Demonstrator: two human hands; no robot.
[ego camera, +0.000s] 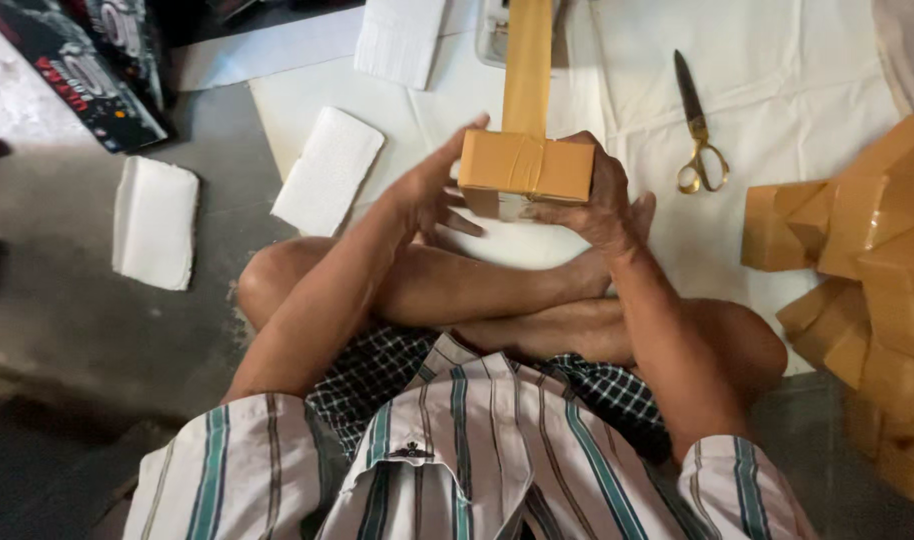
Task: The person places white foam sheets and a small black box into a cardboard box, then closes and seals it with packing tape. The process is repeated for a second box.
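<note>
Right hand (599, 200): you are gripping the small box (526, 166) closed-fisted from its right side.
Left hand (432, 190): open, fingers pressing the opposite face.
Tape strip (528, 65): keep smoothing away from your grip, avoiding wrinkles.

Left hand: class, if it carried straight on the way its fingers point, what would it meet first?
Most likely the small tape-wrapped brown box. The left hand points right, its fingertips at the box's near side, though depth is unclear.
</note>
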